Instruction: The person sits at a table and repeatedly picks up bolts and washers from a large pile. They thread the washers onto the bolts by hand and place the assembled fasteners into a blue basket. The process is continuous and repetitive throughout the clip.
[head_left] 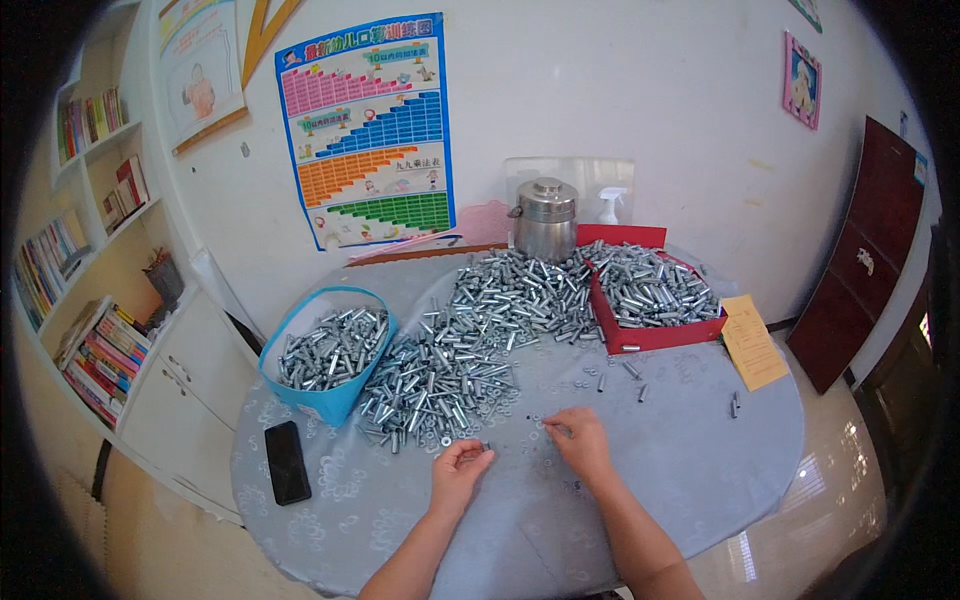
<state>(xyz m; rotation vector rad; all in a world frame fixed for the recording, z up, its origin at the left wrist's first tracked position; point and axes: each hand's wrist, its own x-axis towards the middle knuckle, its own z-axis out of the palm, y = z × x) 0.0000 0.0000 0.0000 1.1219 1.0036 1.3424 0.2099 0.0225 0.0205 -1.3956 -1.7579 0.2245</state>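
My left hand (462,480) is at the near side of the table, its fingers curled and closed on a small metal piece (487,447) that barely shows at the fingertips. Across from it, my right hand (582,442) is pinched just over a few scattered washers (536,450); whether something is between its fingertips is too small to see. Just beyond my left hand spreads a large heap of silvery bolts and metal sleeves (430,390), with washers (490,405) along its near edge.
A blue basket (335,408) of metal parts stands left, a red box (665,338) of them right. Behind the heap are a steel pot (546,225) and a white spray bottle (611,207). A black phone (288,463) and yellow paper (754,343) lie at the sides.
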